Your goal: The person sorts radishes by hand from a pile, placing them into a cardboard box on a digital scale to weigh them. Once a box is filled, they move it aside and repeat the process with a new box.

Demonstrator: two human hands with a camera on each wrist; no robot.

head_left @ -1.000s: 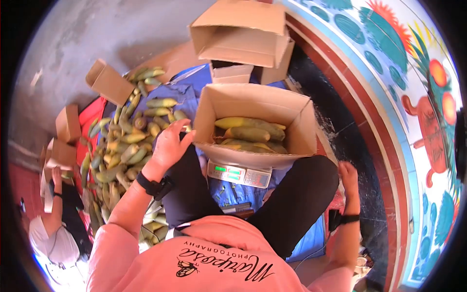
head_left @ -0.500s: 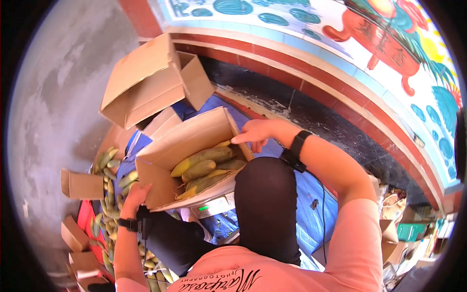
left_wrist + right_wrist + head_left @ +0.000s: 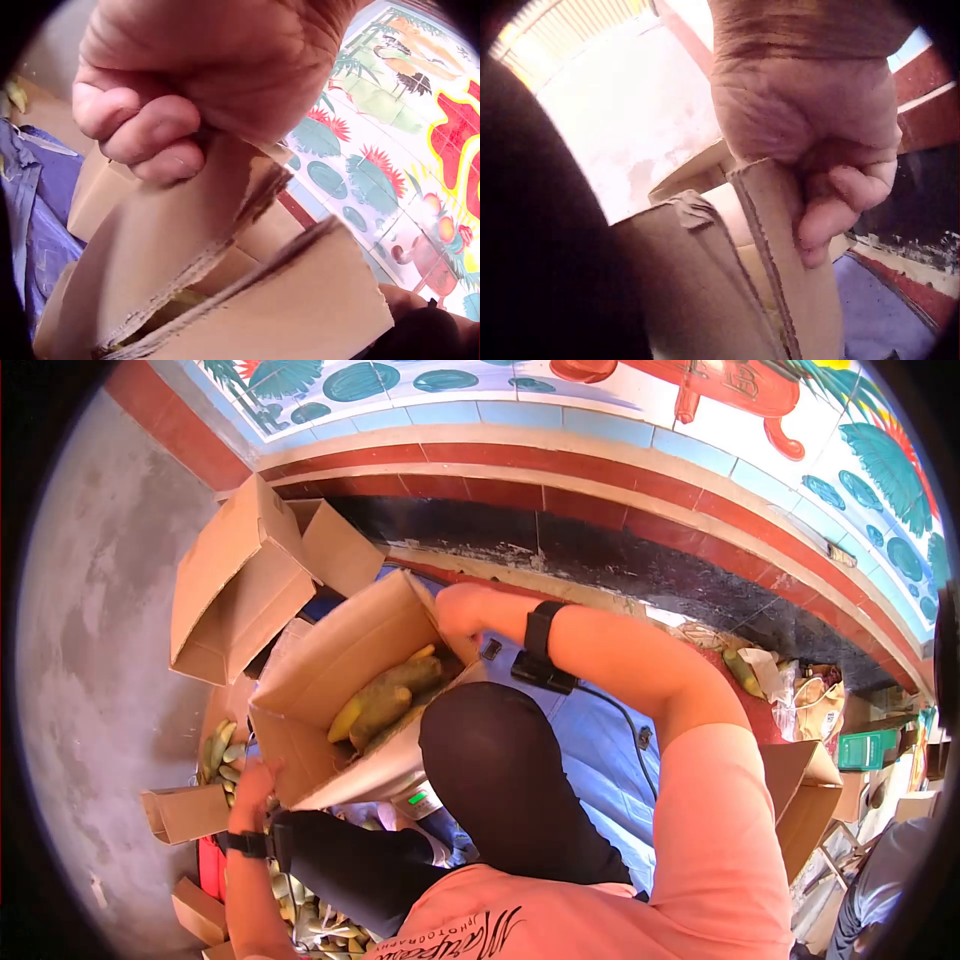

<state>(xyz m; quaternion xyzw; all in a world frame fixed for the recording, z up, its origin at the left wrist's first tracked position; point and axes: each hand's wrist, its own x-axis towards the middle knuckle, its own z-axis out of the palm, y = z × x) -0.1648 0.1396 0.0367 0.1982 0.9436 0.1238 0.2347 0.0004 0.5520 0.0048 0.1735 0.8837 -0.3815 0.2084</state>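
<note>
An uncovered cardboard box (image 3: pixel 340 610) with large yellow-green cucumbers (image 3: pixel 385 700) in it is in front of my knees in the head view. My left hand (image 3: pixel 256 782) grips its left wall; in the left wrist view the fingers (image 3: pixel 161 135) curl over the wall's top. At the opposite wall, my right hand (image 3: pixel 462 612) holds the box, its fingers (image 3: pixel 832 214) bent over the outer face in the right wrist view. A digital scale (image 3: pixel 417 802) with a green display shows at the box's near edge, mostly hidden by the box and my legs.
Larger empty cartons (image 3: pixel 235 575) stand beyond the box by the wall. A pile of cucumbers (image 3: pixel 335 935) lies at lower left, near a small carton (image 3: pixel 185 812). Blue sheeting (image 3: pixel 590 730) covers the floor at right. My raised knee (image 3: pixel 490 760) stands close to the box.
Both hands have come to the box's opposite walls and taken hold of it. The head view has turned right, and the box appears farther left and more angled than before.
</note>
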